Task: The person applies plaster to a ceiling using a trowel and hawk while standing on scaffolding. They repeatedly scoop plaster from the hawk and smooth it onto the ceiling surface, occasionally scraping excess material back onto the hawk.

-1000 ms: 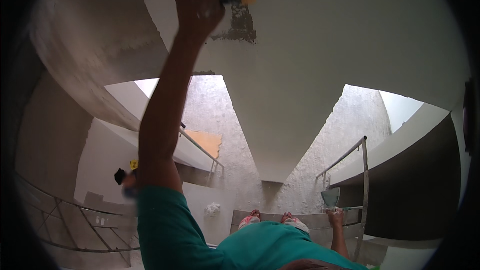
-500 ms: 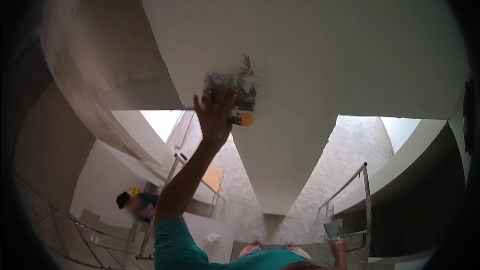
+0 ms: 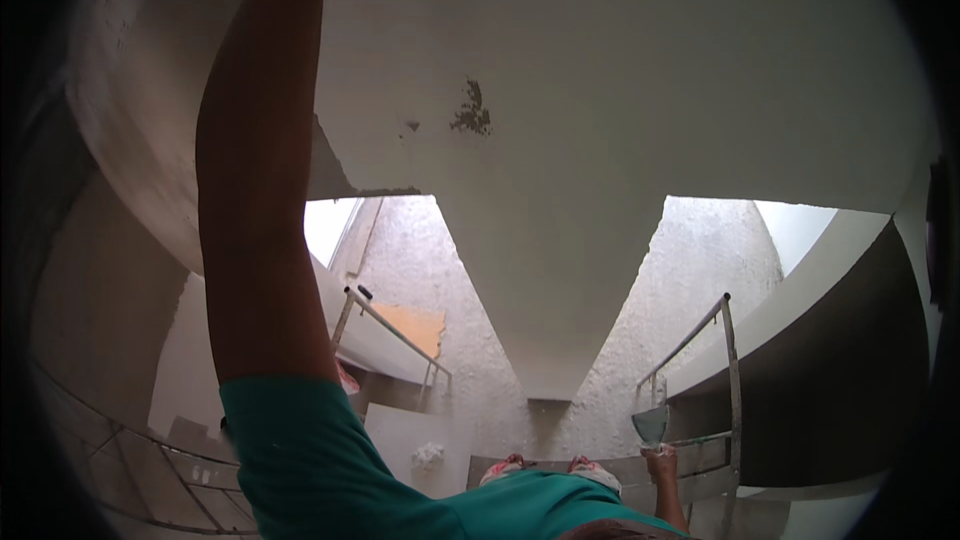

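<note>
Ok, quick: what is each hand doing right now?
Left hand: out of frame; only the raised left arm shows.
Right hand: closed on a trowel.

The sleeve (image 3: 310, 460) on the raised left arm was teal green. The ceiling (image 3: 620, 90) was a smooth off-white, marked by a dark grey, ragged patch (image 3: 472, 110). The walls (image 3: 690, 280) below were rough, speckled white. The railing (image 3: 700, 340) was pale grey metal. A board (image 3: 415, 325) was orange-tan.
</note>
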Demonstrator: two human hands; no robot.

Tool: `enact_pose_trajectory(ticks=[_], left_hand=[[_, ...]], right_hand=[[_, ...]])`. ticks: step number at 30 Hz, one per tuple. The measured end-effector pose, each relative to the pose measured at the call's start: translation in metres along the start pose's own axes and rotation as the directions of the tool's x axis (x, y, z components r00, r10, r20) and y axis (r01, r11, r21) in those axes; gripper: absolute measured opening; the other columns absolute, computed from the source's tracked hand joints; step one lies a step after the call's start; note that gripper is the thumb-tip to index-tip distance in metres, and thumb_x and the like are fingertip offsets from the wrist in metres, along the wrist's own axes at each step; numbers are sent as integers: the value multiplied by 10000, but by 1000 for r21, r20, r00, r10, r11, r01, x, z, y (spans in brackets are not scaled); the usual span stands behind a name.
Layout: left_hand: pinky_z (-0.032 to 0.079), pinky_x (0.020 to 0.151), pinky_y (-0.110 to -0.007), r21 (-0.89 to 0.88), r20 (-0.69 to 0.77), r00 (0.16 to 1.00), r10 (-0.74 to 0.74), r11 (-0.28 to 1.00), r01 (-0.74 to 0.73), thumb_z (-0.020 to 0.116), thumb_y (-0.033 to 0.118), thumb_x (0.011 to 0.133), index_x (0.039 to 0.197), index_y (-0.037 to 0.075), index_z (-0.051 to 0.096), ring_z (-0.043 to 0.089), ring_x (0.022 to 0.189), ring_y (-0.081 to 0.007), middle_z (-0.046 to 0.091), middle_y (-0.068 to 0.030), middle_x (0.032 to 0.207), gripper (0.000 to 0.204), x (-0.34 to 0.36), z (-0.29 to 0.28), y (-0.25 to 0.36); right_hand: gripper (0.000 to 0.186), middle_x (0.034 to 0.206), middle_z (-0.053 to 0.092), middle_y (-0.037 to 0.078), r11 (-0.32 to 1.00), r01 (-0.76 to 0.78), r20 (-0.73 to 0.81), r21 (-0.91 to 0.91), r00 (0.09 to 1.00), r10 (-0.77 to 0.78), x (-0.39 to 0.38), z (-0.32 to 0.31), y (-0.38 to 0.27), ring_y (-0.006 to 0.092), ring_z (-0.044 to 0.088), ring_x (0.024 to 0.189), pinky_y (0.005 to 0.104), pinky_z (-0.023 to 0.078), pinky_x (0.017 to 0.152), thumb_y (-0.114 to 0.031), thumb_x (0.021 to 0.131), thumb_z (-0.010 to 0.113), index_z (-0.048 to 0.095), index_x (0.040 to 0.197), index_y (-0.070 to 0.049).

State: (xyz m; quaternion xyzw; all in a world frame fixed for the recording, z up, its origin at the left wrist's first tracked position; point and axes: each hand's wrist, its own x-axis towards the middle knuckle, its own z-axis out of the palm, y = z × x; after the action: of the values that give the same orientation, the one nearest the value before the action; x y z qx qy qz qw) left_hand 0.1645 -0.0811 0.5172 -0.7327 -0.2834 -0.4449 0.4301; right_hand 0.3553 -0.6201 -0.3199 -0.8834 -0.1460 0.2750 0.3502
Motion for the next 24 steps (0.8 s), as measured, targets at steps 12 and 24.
enact_pose_trajectory(ticks=[12,24], left_hand=[[284,982,-643,-169,34,999,16,985,-10,673,49,668,1370,290,455,431,1240,-383,471,15,1383,773,-271,72,116],[117,1092,-615,-228,316,945,-84,960,162,678,63,656,1355,216,488,320,1353,-376,451,-39,1419,740,-447,91,158]], right_hand=[[178,628,591,35,998,31,1,-51,1000,-31,2,-36,-17,132,508,595,341,424,570,-155,719,721,642,749,0],[260,690,658,151,993,-78,23,-85,997,80,6,-55,16,228,620,637,403,470,618,-234,715,725,669,783,11]])
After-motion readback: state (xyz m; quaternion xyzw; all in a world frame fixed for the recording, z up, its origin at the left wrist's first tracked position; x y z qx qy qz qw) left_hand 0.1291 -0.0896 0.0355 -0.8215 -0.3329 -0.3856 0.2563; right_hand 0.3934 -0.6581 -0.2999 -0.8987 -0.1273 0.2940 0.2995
